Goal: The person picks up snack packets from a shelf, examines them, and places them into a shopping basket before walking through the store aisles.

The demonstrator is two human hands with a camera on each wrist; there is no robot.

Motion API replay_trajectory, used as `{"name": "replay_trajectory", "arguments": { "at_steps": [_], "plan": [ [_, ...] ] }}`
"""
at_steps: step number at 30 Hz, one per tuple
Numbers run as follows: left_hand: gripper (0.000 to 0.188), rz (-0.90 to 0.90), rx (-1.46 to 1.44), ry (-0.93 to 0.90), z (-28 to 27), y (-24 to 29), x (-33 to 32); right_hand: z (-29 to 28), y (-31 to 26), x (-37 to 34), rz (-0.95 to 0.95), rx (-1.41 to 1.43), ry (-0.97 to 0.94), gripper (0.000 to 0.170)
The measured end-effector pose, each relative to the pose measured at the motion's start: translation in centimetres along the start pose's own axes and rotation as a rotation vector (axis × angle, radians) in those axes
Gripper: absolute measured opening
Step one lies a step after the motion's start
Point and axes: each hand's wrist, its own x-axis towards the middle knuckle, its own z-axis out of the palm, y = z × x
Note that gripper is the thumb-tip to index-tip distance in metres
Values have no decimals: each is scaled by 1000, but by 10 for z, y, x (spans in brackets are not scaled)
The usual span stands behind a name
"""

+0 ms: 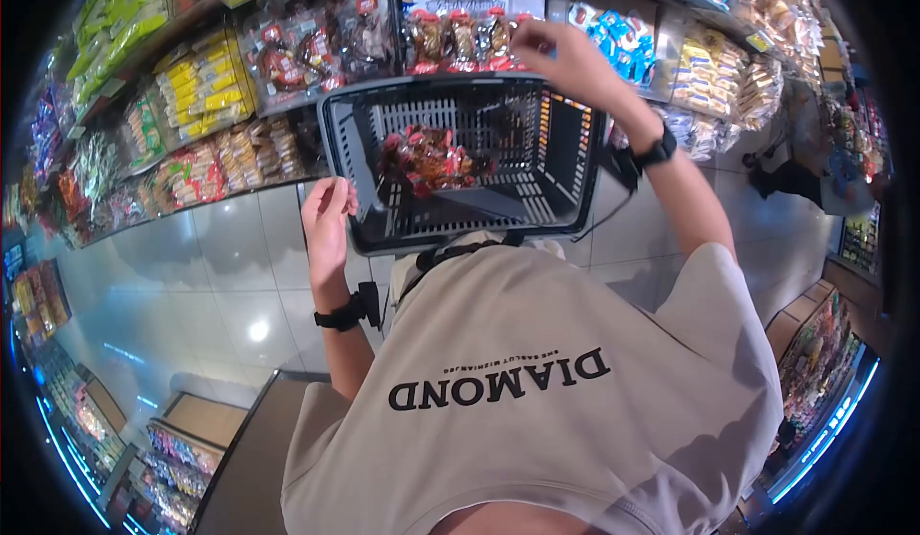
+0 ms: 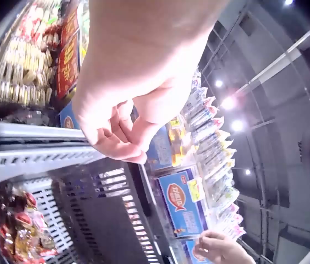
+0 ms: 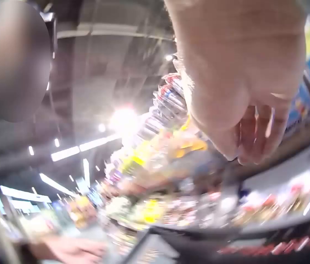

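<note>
A grey slatted shopping basket (image 1: 554,157) stands in front of the person, against the snack shelf. Inside lie clear packs of red and brown wrapped snacks (image 1: 431,159). By the basket's near left side is the left hand (image 1: 328,224), its fingers loosely bent; in the left wrist view this hand (image 2: 133,93) holds nothing. The right hand (image 1: 570,61) is over the basket's far rim, close to shelf packs of red-topped snacks (image 1: 460,42). Its fingers are bent with nothing seen between them. In the right wrist view the right hand (image 3: 243,88) is somewhat blurred.
Bagged snacks line the shelf, with yellow packs (image 1: 201,85) on the left and blue packs (image 1: 613,42) on the right. Pale floor tiles (image 1: 225,267) extend to the left. A brown counter (image 1: 264,458) is behind the left arm. Another person (image 1: 795,176) is at far right.
</note>
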Motion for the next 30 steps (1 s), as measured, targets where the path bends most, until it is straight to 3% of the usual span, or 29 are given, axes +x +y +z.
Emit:
{"name": "replay_trajectory", "arguments": {
  "at_steps": [2,4,6,9,11,13,17,19,25,27,29,30],
  "plan": [
    [12,-19,62,-5,-5,1,-5,49,5,-38,3,105,-256,20],
    [13,-17,131,-10,7,4,-5,132,62,-64,212,191,-484,34],
    [15,-58,164,-49,16,2,1,218,133,-86,315,-42,-408,50],
    [17,-110,190,-98,35,2,4,292,198,-95,462,30,-241,54],
    [16,-140,175,-137,48,4,6,283,174,-95,394,93,-131,58],
    [16,-129,170,-162,54,6,4,268,151,-92,278,-363,-137,54],
    [18,-129,183,-185,52,-2,4,273,169,-85,182,-308,-190,51],
    [20,-133,197,-193,50,-4,4,274,176,-83,249,-7,-336,47],
    [24,-131,229,-252,62,-14,14,233,179,-81,274,268,-309,33],
    [32,-88,353,-257,72,-20,19,200,164,-77,283,286,-354,31],
    [41,-44,411,-294,84,-21,21,166,140,-79,127,443,-412,31],
    [43,-69,553,-333,91,-18,22,138,112,-75,213,522,-553,29]
  ]
}}
